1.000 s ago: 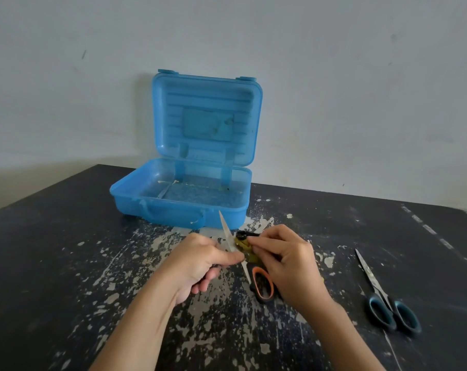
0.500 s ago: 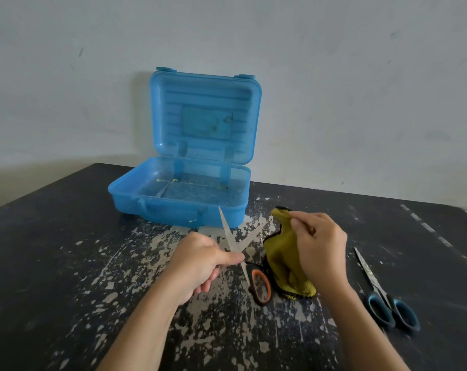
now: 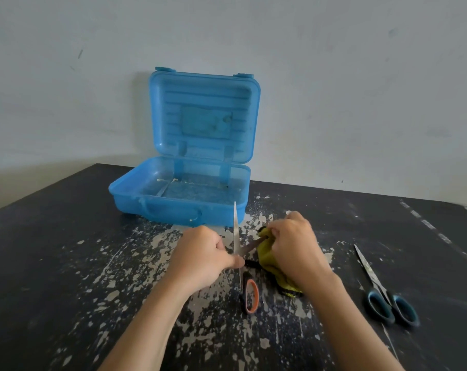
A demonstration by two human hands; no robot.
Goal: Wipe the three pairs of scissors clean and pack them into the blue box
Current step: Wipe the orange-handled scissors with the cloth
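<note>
The open blue plastic hinged box (image 3: pixel 178 210) stands toward the back of the black paint-flecked tabletop (image 3: pixel 66 250), with its lid (image 3: pixel 205 119) raised behind the tray and the pale wall (image 3: pixel 360 89) behind that. Just before the box's right front corner are the open orange-handled steel scissors (image 3: pixel 249 293), loops nearest the person. One blade points back at the box and the other angles right. Before the box, the left hand (image 3: pixel 202 258) grips these scissors near the pivot. To its right, the right hand (image 3: pixel 293 247) holds the crumpled yellow-green cloth (image 3: pixel 269 261) round the right-angled blade. Well right of the box, nearer the person, the blue-handled steel scissors (image 3: pixel 382 293) lie on the tabletop.
</note>
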